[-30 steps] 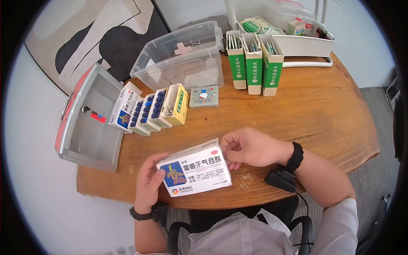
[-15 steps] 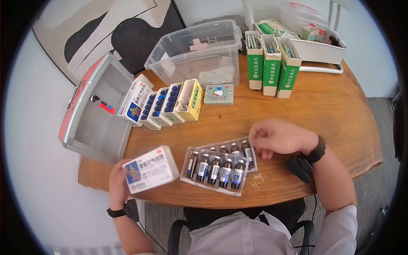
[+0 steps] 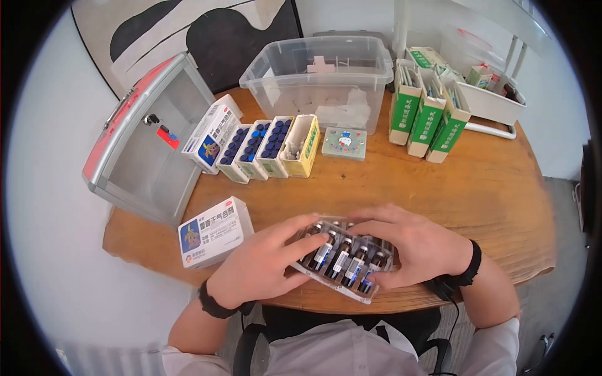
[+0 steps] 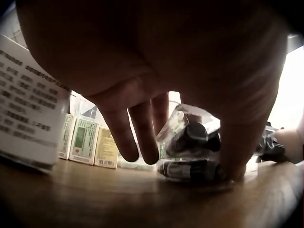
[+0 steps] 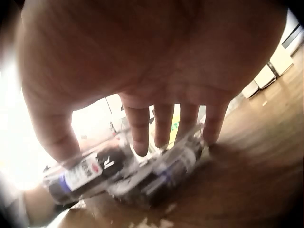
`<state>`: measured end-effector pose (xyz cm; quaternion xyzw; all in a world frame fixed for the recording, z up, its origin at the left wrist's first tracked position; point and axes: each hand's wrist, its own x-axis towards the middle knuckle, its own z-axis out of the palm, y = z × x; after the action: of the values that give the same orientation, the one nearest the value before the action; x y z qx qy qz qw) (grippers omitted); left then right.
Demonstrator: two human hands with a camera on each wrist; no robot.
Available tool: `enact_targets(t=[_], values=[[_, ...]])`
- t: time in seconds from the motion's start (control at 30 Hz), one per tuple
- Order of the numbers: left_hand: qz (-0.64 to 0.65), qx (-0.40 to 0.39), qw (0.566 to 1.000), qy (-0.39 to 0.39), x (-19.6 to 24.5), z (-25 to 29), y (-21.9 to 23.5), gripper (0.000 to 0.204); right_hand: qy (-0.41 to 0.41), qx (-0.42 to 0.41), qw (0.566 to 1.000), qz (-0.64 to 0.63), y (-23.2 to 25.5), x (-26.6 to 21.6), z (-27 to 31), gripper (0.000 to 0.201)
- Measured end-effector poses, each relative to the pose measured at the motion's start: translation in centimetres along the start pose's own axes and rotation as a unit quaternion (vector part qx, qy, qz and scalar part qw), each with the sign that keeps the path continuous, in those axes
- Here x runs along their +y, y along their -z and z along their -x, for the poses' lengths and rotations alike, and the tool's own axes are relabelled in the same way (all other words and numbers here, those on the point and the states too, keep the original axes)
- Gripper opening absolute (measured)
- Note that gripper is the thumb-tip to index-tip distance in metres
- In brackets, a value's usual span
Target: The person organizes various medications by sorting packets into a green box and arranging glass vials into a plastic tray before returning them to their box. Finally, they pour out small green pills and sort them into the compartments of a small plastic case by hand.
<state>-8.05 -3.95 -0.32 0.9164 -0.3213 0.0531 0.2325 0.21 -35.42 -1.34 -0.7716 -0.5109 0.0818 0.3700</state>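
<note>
Two clear plastic trays of dark vials [image 3: 339, 258] lie stacked near the table's front edge, between the hands. My left hand [image 3: 263, 260] grips their left end, with thumb and index finger on it; in the left wrist view the other fingers of the left hand [image 4: 142, 90] extend past the vials [image 4: 190, 168]. My right hand [image 3: 419, 247] grips the right end, thumb in front and fingers behind. In the right wrist view the thumb of the right hand [image 5: 147, 85] presses on a vial tray [image 5: 88, 176]. A white-and-blue box [image 3: 214, 232] stands left of the left hand.
Several opened boxes of blue-capped vials [image 3: 254, 150] stand by a red-lidded case [image 3: 153, 147]. Behind are a clear bin [image 3: 313, 91], a small patterned case [image 3: 344, 143], green-and-white boxes [image 3: 428, 122] and a white basket [image 3: 501, 103].
The trays came into view out of the white-and-blue box. My left hand put that box down at the left and moved onto the trays; my right hand took hold of their right end.
</note>
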Motion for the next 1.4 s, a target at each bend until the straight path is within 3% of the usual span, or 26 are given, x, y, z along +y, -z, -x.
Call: enact_targets(t=[0.13,0.2,0.23,0.33,0.37,0.43,0.47,0.57,0.63,0.7,0.73,0.8,0.87,0.9,1.0,1.07,1.17,1.23,1.27,1.33,1.37,1.4], values=[[0.0,-0.001,0.999,-0.04,-0.6,-1.7,0.3,0.053,-0.06,-0.06,0.994,-0.071,1.7,0.7,0.2,0.071],[-0.008,-0.004,0.998,-0.058,-0.9,-2.0,0.7,0.05,-0.105,-0.009,0.99,-0.09,1.9,1.1,0.5,0.071],[-0.045,0.034,0.996,-0.068,-1.0,-2.2,0.9,0.046,-0.11,-0.006,0.99,-0.083,1.9,1.1,0.5,0.071],[-0.085,0.084,0.991,-0.06,-2.0,-4.0,1.1,0.041,-0.1,0.128,0.963,-0.213,0.8,1.2,0.2,0.086],[-0.092,0.093,0.991,-0.036,-2.5,-4.7,1.1,0.039,-0.101,0.13,0.964,-0.208,1.0,0.8,-0.1,0.086],[-0.094,0.087,0.991,-0.035,-3.1,-5.9,0.4,0.038,-0.028,0.108,0.994,-0.001,1.5,0.0,-0.5,0.082],[-0.076,0.068,0.994,-0.046,-3.3,-6.5,0.0,0.036,-0.052,0.105,0.992,0.04,1.0,0.2,-0.3,0.073],[-0.025,0.027,0.998,-0.057,-3.3,-6.8,-0.6,0.033,-0.063,0.09,0.993,0.041,0.7,2.0,-0.3,0.062],[0.012,-0.038,0.999,-0.021,-3.0,-6.2,0.0,0.033,-0.049,0.094,0.993,0.041,1.2,1.9,0.0,0.054],[0.029,-0.046,0.998,-0.014,-2.3,-6.1,0.8,0.032,-0.107,0.057,0.986,-0.116,1.3,1.6,0.2,0.046],[0.045,-0.036,0.998,0.002,-2.3,-6.0,1.0,0.03,-0.109,0.057,0.985,-0.118,1.1,1.9,0.2,0.046],[0.062,-0.026,0.998,0.02,-2.5,-6.0,0.9,0.028,-0.24,0.1,0.94,-0.222,0.5,2.6,-0.1,0.039],[0.269,0.011,0.943,0.195,-3.3,-6.8,-0.1,0.025,-0.225,0.144,0.92,-0.288,-0.5,4.4,-0.5,0.038],[0.268,0.011,0.943,0.195,-3.7,-7.0,-0.6,0.025,-0.208,0.189,0.893,-0.351,-0.7,4.9,-0.7,0.037],[0.246,0.029,0.951,0.185,-4.6,-7.3,-1.4,0.025,-0.26,0.173,0.896,-0.317,0.1,4.5,-1.5,0.036],[0.228,0.016,0.941,0.249,-4.8,-7.6,-1.3,0.026,-0.293,0.16,0.895,-0.294,0.4,4.5,-2.1,0.036],[0.143,0.046,0.96,0.236,-4.8,-7.8,-1.6,0.029,-0.317,0.143,0.917,-0.193,1.2,4.3,-3.0,0.035],[0.121,0.073,0.965,0.219,-4.9,-7.6,-1.7,0.029,-0.283,0.167,0.945,0.007,1.6,3.9,-3.7,0.037],[0.099,0.096,0.97,0.2,-5.0,-7.5,-1.8,0.03,-0.282,0.166,0.945,0.007,1.5,4.4,-3.7,0.037],[0.102,0.118,0.971,0.182,-5.4,-7.6,-2.1,0.03,-0.331,0.157,0.921,-0.132,1.2,5.8,-3.8,0.037],[0.106,0.136,0.971,0.163,-5.6,-7.4,-2.2,0.029,-0.329,0.154,0.922,-0.134,1.1,5.8,-4.0,0.037],[0.106,0.135,0.971,0.167,-5.5,-7.4,-2.1,0.029,-0.316,0.183,0.902,-0.229,1.0,5.6,-4.0,0.036]])
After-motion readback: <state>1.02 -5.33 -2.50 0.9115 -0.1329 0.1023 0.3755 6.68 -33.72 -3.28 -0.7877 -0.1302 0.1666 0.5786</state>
